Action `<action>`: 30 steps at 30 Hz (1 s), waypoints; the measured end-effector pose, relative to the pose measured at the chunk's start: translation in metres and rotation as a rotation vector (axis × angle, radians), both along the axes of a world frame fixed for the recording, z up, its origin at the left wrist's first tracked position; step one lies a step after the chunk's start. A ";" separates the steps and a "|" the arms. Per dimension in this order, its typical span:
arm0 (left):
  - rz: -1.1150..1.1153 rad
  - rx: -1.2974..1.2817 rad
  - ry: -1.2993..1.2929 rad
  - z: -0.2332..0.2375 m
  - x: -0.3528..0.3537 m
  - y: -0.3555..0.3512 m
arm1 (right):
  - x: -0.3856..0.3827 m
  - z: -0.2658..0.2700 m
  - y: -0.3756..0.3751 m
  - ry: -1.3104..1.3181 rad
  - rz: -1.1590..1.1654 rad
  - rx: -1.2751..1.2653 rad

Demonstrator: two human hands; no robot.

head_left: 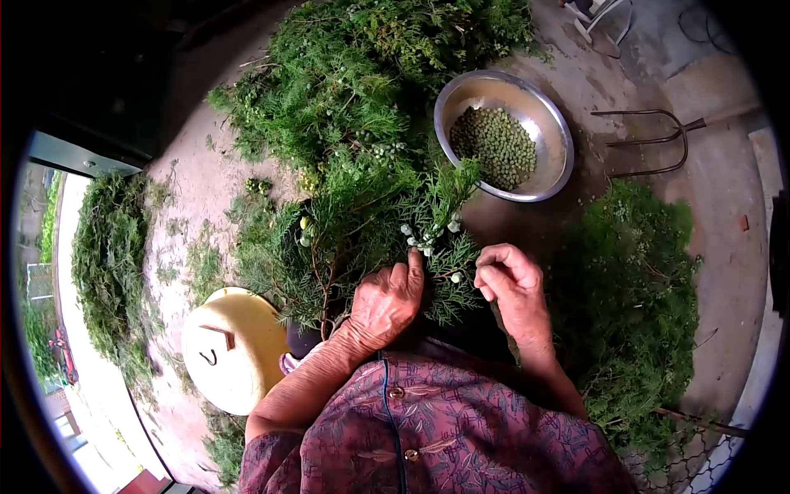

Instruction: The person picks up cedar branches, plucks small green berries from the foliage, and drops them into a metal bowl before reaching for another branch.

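A leafy evergreen branch (329, 259) lies across my lap, with pale blue-green cones (424, 243) among its sprigs. My left hand (388, 300) is closed on the branch's foliage, its index finger stretched up against the cone cluster. Just to the right of the sprigs, my right hand (514, 288) is closed, thumb and fingers pinched together. Whatever lies in that pinch is hidden. Another pale cone (456, 277) shows on the sprig between the hands. Beyond them, a metal basin (555, 152) holds many small green cones (498, 148).
A large heap of cut branches (329, 99) lies ahead, with more greenery on the left (111, 255) and right (634, 321). A pale yellow overturned tub (234, 354) stands by my left side. A metal fork (679, 144) lies at the far right.
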State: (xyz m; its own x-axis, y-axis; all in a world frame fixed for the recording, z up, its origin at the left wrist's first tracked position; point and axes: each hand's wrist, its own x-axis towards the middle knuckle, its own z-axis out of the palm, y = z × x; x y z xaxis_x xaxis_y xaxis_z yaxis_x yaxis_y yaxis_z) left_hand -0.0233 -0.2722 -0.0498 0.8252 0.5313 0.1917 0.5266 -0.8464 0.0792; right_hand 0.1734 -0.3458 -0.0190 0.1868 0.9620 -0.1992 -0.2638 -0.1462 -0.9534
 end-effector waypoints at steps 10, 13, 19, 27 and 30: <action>0.007 0.001 0.003 -0.001 -0.002 0.000 | -0.030 -0.009 0.007 -1.060 -0.011 0.262; 0.011 0.012 0.005 -0.003 -0.004 -0.001 | -0.004 -0.021 0.007 -1.149 -0.279 0.188; 0.025 -0.065 0.001 0.000 -0.004 -0.002 | 0.019 -0.011 0.022 0.605 -0.230 0.014; 0.010 -0.001 0.008 0.000 -0.003 -0.001 | 0.004 -0.038 0.062 -0.198 0.008 0.101; 0.022 -0.008 -0.010 0.000 -0.003 -0.003 | -0.006 -0.039 0.064 -0.408 0.047 0.146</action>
